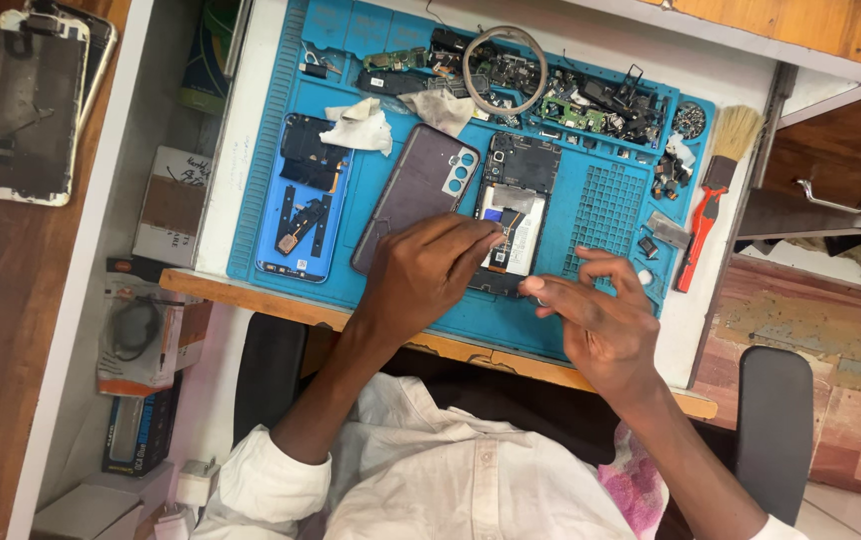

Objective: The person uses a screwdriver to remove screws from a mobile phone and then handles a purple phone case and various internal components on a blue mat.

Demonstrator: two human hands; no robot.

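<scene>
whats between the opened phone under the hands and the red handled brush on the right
In the head view, between the opened phone and the brush lies the blue mat's raised grid patch, then a few small loose parts near the mat's right edge.

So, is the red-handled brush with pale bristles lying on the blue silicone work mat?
No, the red-handled brush with pale bristles lies on the white desk surface, just past the right edge of the blue silicone work mat.

Phone repair bench, probably in a small shop. Blue work mat (611, 200) on a white table (241, 150), an opened phone (513, 215), a detached back cover (416, 190), loose circuit boards and small parts (571, 100), a cleaning brush (716, 190). Stripped phone (31, 105) on the wooden side shelf.
</scene>
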